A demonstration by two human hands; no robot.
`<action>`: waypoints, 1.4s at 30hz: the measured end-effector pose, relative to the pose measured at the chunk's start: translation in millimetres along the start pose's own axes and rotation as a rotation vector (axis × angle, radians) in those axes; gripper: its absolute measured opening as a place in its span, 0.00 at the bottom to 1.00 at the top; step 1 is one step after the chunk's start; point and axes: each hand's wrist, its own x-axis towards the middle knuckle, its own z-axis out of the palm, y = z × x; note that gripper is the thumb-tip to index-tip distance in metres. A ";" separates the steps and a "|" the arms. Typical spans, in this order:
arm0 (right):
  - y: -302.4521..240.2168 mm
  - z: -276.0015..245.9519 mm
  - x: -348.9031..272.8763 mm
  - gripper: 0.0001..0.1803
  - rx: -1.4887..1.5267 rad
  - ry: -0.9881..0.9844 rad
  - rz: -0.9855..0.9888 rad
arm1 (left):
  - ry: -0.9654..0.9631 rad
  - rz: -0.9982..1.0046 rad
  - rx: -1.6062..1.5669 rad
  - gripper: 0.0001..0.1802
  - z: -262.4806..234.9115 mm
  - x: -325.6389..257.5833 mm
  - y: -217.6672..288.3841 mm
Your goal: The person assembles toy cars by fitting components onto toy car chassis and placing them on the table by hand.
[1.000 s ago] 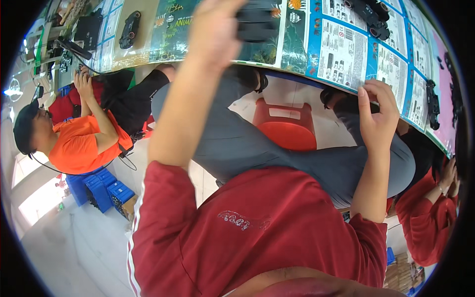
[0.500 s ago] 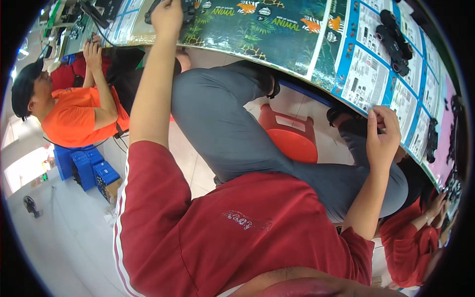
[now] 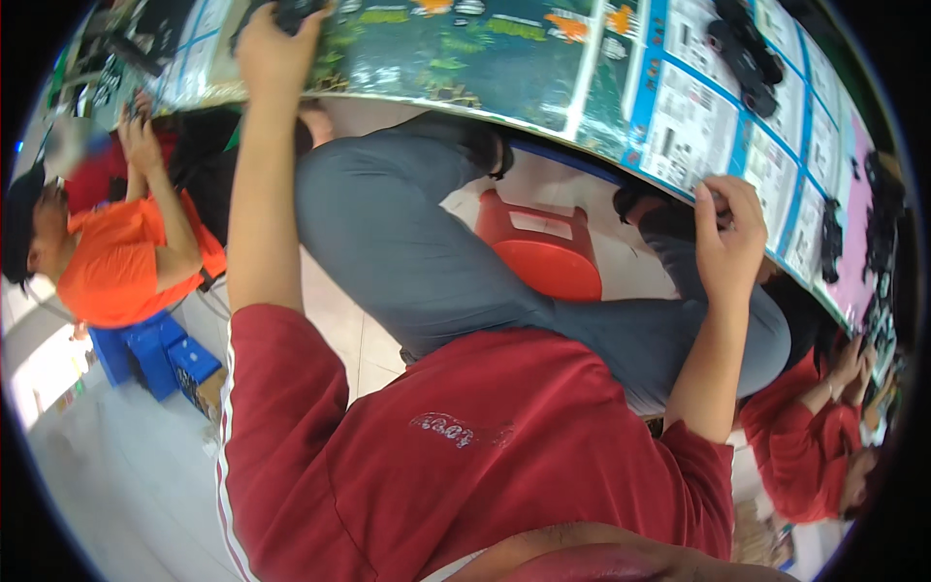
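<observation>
My left hand (image 3: 274, 56) reaches to the table's far left, at the top edge of the view. Its fingers are closed on a black plastic piece (image 3: 297, 12), partly hidden by the hand and cut off by the frame. By the table's front edge at the right is my right hand (image 3: 734, 233), thumb and fingers curled toward each other. A dark spot shows between them, too small to name. Beyond that hand, a black wheeled toy-like assembly (image 3: 745, 60) lies on printed sheets.
The table (image 3: 465, 73) has a green animal-print cover and blue-bordered sheets. More black parts (image 3: 831, 241) lie at the right. Under the table stands a red stool (image 3: 543, 257). A person in orange (image 3: 126, 257) sits left, another in red (image 3: 800, 436) right. Blue bins (image 3: 150, 354) stand behind.
The whole view has shifted, so table and both hands appear further left. My left hand stays on the black piece; my right hand keeps its curled shape at the table edge.
</observation>
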 end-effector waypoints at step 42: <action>81.1 -171.5 11.2 0.23 -0.544 0.179 0.123 | -0.410 0.677 -0.493 0.16 -7.1 -52.6 230.3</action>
